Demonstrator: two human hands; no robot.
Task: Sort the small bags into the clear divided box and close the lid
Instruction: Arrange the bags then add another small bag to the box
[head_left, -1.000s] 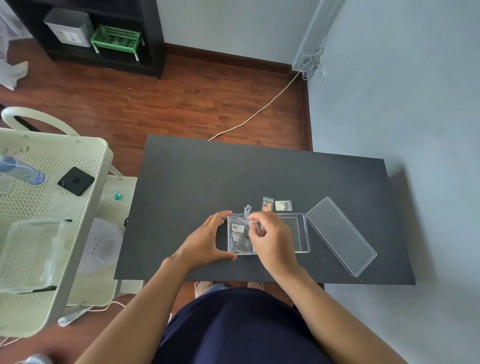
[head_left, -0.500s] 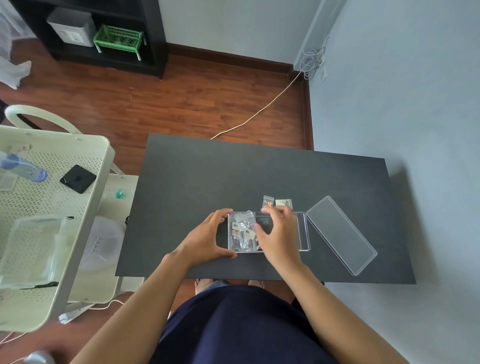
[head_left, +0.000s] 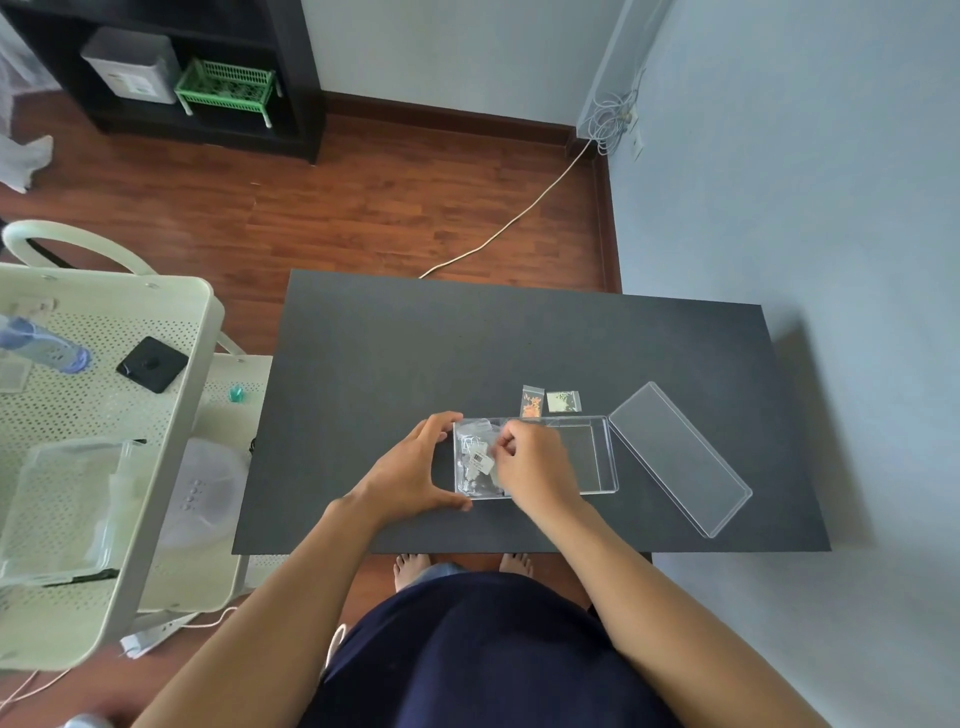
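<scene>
left hand (head_left: 415, 467) spread, bracing the clear plastic divided box (head_left: 605, 457) at frame centre; right hand (head_left: 535, 467) fingers curled over small clear bags (head_left: 475, 457) inside.

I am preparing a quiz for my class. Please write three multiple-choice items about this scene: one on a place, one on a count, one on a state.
1. Where does the lid lie?
A. on the box
B. on the table, right of the box
C. on the cart

2. How many small bags lie on the table behind the box?
A. two
B. four
C. none

3. The clear box is:
A. closed
B. upside down
C. open

Answers: B, the lid rests on the black table; A, an orange bag and a pale bag; C, no lid covers it.
</scene>
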